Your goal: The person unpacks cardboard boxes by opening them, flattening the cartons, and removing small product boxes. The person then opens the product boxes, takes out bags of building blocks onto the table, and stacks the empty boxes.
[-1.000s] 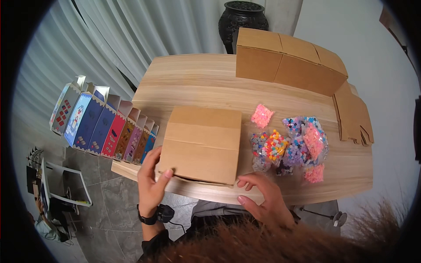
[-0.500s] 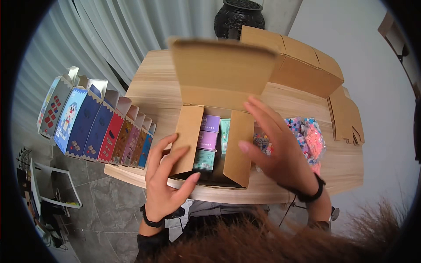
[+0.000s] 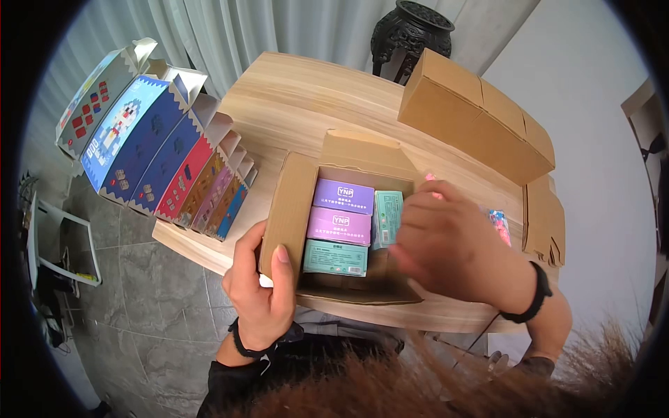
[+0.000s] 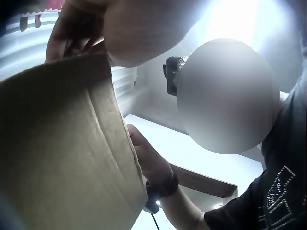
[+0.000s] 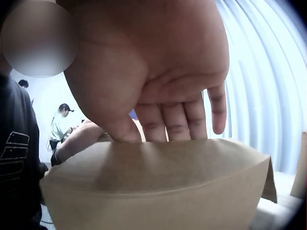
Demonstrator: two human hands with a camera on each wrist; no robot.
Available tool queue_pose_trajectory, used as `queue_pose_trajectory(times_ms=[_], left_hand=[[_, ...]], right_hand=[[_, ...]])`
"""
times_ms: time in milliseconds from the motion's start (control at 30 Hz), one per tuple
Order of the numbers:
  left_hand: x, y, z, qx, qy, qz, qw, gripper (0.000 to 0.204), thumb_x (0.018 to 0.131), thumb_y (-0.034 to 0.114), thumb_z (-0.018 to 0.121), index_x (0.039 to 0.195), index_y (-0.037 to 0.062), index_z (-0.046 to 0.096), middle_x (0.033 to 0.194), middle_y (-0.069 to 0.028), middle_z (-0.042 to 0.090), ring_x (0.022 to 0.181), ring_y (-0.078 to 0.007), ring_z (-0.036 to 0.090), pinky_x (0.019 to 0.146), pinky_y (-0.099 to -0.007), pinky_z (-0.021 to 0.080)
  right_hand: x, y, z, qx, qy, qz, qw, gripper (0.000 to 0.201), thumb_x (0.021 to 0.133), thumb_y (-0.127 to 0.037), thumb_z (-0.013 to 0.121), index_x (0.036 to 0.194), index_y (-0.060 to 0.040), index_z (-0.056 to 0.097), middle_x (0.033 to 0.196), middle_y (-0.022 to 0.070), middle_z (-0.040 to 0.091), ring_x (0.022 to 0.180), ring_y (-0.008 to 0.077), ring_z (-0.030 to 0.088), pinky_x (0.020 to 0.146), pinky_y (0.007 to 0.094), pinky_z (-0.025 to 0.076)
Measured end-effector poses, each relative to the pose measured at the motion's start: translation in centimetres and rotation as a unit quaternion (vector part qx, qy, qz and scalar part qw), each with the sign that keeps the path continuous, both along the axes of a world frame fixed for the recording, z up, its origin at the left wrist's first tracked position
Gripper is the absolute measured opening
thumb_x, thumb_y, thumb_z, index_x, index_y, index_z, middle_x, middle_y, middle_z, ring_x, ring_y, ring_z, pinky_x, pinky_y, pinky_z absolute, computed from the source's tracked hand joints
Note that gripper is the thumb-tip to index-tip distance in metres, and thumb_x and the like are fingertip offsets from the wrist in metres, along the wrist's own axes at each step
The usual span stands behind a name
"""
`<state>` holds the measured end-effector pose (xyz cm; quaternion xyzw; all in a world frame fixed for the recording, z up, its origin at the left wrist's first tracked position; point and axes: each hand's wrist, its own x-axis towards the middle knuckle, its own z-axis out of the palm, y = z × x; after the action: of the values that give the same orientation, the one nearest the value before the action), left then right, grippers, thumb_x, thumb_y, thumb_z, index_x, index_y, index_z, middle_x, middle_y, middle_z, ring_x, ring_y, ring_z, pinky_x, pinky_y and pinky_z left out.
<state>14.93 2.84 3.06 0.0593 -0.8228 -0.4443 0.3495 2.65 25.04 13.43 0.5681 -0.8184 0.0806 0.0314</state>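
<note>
An uncovered cardboard box [image 3: 362, 284] stands tilted near the table's front edge, with its far flap [image 3: 362, 150] raised. My left hand [image 3: 261, 292] grips the box's left side, thumb over the cardboard and fingers around the outside. Inside, a purple small box [image 3: 343, 194], a lilac one [image 3: 339, 226] and a green one [image 3: 336, 258] form a column. Another green box [image 3: 387, 219] stands to their right. At the box's right side is my right hand [image 3: 456, 244], slightly blurred. Its fingers [image 5: 177, 120] reach down over the cardboard edge, and their tips are hidden behind it.
A row of printed cartons [image 3: 167, 150] with raised lids stands at the left. Behind my right hand, bags of colourful beads [image 3: 499, 226] are mostly covered. A long cardboard box [image 3: 481, 118] and flattened cardboard [image 3: 543, 223] lie at the right, near a dark carved stand [image 3: 411, 38].
The box lid has been lifted back, exposing the small boxes. My left hand has taken hold of the left side, and my right hand has moved over the right side.
</note>
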Motion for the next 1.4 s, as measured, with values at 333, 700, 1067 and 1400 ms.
queue_pose_trajectory(times_ms=[333,700,1067,1400], left_hand=[[1.2,2.0,-0.7,-0.043,0.046,-0.024,0.998,0.037,0.1,0.009,0.061,0.13,-0.0114,0.055,0.106,-0.0237,0.073,0.088,-0.0304,0.076,0.077,-0.0345,0.058],[2.2,1.8,-1.4,0.042,-0.034,-0.057,0.997,0.046,0.107,0.02,0.052,0.141,-0.009,0.045,0.125,-0.0224,0.065,0.112,-0.0275,0.064,0.1,-0.0388,0.048],[1.5,1.4,-1.6,-0.006,0.014,-0.058,0.998,0.043,0.104,0.011,0.054,0.138,-0.0124,0.043,0.109,-0.0284,0.07,0.091,-0.0359,0.075,0.081,-0.0402,0.058],[2.2,1.9,-1.1,0.056,-0.033,-0.052,0.997,0.044,0.108,0.019,0.051,0.142,-0.0076,0.044,0.118,-0.0237,0.068,0.104,-0.0283,0.07,0.089,-0.0375,0.053]], right_hand=[[-2.2,0.0,-3.3,0.111,0.165,-0.131,0.971,0.027,0.084,-0.032,0.074,0.078,-0.0068,0.066,0.073,0.0114,0.063,0.077,0.0291,0.063,0.082,0.0406,0.045],[-1.0,-0.7,-6.0,0.149,0.079,-0.134,0.976,0.049,0.084,-0.035,0.075,0.108,0.0025,0.056,0.076,0.0155,0.066,0.078,0.0367,0.064,0.096,0.0557,0.043],[0.2,-0.7,1.0,0.044,-0.194,-0.287,0.937,0.059,0.075,-0.015,0.076,0.129,-0.0047,0.055,0.091,0.0212,0.071,0.093,0.0432,0.068,0.088,0.0469,0.052],[1.2,-0.3,1.7,0.021,-0.182,-0.239,0.954,0.053,0.077,-0.009,0.074,0.129,-0.0084,0.06,0.106,0.0224,0.07,0.095,0.0434,0.068,0.084,0.0451,0.054]])
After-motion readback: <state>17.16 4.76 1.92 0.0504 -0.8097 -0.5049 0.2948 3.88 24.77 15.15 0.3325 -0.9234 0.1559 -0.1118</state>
